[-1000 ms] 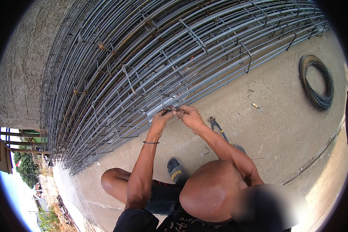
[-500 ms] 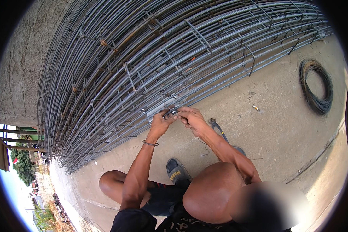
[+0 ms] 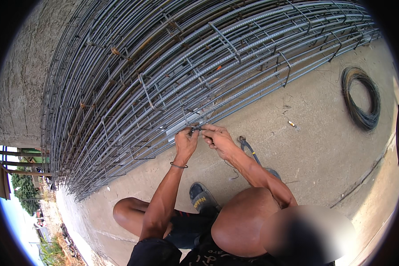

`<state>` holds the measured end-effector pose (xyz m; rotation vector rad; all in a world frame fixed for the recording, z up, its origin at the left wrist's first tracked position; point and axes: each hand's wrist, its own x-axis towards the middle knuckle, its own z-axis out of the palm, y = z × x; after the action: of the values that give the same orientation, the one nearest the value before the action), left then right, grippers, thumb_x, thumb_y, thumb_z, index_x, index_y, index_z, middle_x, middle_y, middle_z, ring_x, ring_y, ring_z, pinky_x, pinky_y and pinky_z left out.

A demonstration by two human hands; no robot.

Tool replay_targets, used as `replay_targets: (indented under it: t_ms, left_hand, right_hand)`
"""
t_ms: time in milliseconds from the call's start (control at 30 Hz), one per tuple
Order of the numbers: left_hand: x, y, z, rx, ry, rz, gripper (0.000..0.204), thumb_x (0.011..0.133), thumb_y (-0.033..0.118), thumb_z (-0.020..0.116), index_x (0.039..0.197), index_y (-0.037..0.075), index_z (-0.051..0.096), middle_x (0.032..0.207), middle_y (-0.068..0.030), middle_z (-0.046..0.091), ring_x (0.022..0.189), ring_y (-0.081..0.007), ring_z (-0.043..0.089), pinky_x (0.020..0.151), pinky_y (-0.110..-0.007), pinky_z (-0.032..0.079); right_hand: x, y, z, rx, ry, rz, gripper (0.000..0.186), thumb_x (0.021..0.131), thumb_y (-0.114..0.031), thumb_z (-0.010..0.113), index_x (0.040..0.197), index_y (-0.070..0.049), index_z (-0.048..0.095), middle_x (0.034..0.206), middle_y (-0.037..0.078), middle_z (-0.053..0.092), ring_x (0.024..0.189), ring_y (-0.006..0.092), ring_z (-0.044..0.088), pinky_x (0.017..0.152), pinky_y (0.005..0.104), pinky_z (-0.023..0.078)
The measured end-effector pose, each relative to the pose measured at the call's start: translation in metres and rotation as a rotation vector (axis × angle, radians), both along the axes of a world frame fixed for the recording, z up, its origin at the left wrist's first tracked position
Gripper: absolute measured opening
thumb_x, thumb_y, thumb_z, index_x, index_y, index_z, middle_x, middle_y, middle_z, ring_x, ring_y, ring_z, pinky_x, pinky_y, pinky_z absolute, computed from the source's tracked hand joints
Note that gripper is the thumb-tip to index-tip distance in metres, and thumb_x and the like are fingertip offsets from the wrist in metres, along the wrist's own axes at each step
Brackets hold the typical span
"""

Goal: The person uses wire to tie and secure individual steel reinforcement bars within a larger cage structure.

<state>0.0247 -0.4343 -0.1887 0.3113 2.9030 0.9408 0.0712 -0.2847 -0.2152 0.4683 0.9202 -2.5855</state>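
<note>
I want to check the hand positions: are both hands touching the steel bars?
Touching. The head view shows the left hand and right hand meeting at the lower edge of the steel bars, fingertips pinched onto a bar, no gap visible.

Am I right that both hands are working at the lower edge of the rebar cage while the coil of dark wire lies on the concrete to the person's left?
Not quite: the head view shows the coil of dark wire on the concrete to the person's right. The left hand and right hand are indeed at the lower edge of the rebar cage.
</note>
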Motion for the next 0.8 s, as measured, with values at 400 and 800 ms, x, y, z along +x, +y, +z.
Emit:
replay_targets:
  t_ms: [400,800]
  left_hand:
    - [0.017,0.049,-0.008,0.961,0.194,0.597,0.020,0.085,-0.004,0.061,0.105,-0.008,0.063,0.101,-0.0148,0.071,0.091,-0.0177,0.066,0.082,-0.027,0.048]
    - [0.000,-0.002,-0.034,-0.073,0.406,0.394,0.032,0.082,0.032,0.076,0.088,0.001,0.072,0.087,-0.0143,0.070,0.091,-0.0291,0.057,0.095,-0.041,0.034]
  right_hand:
    - [-0.002,-0.015,0.013,0.174,0.048,-0.025,0.033,0.094,-0.008,0.054,0.126,0.001,0.056,0.080,0.001,0.055,0.059,0.0067,0.044,0.048,0.0223,0.032]
    - [-0.004,-0.008,0.004,0.018,0.015,0.035,0.031,0.095,-0.010,0.057,0.125,-0.001,0.060,0.078,-0.003,0.055,0.063,0.0050,0.045,0.050,0.0214,0.031]
